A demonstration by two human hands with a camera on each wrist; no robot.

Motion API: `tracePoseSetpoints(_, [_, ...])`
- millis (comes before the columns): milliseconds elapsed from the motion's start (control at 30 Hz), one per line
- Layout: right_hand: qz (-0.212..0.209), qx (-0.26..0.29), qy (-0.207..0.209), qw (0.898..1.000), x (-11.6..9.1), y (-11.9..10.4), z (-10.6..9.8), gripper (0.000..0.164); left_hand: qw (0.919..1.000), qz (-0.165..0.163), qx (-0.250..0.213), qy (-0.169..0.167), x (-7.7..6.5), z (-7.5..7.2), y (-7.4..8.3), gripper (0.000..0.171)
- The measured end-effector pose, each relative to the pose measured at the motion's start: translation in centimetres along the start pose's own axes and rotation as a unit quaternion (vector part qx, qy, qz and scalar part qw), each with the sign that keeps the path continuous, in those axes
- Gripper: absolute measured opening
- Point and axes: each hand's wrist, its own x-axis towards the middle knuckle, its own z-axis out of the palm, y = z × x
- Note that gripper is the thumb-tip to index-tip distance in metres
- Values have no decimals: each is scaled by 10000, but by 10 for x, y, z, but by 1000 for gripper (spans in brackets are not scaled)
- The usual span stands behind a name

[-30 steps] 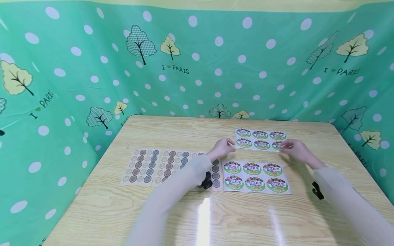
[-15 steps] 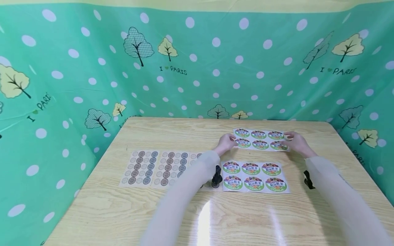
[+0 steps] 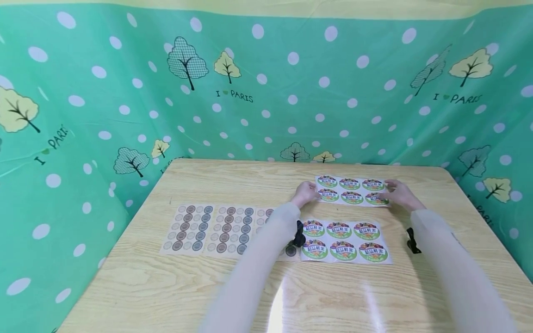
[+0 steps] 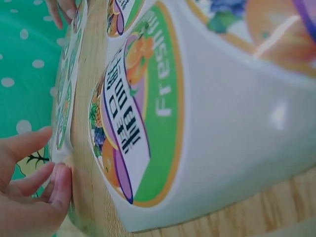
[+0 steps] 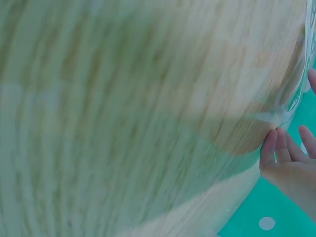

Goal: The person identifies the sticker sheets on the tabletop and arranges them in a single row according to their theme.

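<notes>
In the head view, a sheet of fruit stickers, white with green ovals in two rows, lies near the table's back edge. My left hand is at its left edge; in the left wrist view, the fingertips pinch its near corner. At the opposite end, my right hand grips the right edge, thumb over the near corner. The right wrist view shows fingertips together at the glossy sheet's corner. Nearer to me lies a second sheet of fruit stickers, flat on the table, untouched.
To the left lie three sheets of small round stickers in a row, the rightmost partly hidden by my left sleeve. They rest on a wood-grain table. A green dotted cloth hangs behind and beside the table.
My left hand has moved right onto the far sheet's left edge. My right hand has shifted from its near right corner up along the right edge. In the last half second both hands barely move.
</notes>
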Motion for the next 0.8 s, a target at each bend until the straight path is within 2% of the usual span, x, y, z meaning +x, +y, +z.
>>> tracePoseSetpoints(67, [61,-41,-48,10000,2,3,0,77,10000,-19,75,46,2,1,-1,49])
tracePoseSetpoints(133, [88,-78,-36,9999,4,4,0,79,9998,-180,116,-37,1,1,0,50])
tracePoseSetpoints(200, [111,-127,-16,9999,6,6,1,79,9997,-133,210,-5,-5,-2,5,50])
tracePoseSetpoints(267, [115,-107,-23,9999,6,7,2,79,9996,-184,216,-42,-18,-9,15,51])
tracePoseSetpoints(433, [120,-24,-27,9999,5,8,5,81,9984,-481,-82,-301,-70,-36,56,52])
tracePoseSetpoints(467, [128,-9,-10,9999,5,8,6,81,9993,-253,-130,-225,-70,-36,53,52])
tracePoseSetpoints(533, [132,3,25,9999,4,6,8,80,9995,-221,-81,-220,-75,-37,56,52])
tracePoseSetpoints(600, [112,35,64,9999,4,5,8,78,9997,-151,-84,-196,-67,-32,50,54])
tracePoseSetpoints(667, [97,92,101,9999,4,4,9,77,9999,119,23,36,-36,-14,25,53])
tracePoseSetpoints(700, [99,122,116,9998,4,3,9,76,9999,-41,139,93,-23,-5,19,53])
tracePoseSetpoints(767, [85,174,155,9997,4,3,9,75,9992,133,172,334,22,20,-17,50])
tracePoseSetpoints(800, [94,196,174,9996,4,3,10,74,9985,161,267,460,38,30,-28,49])
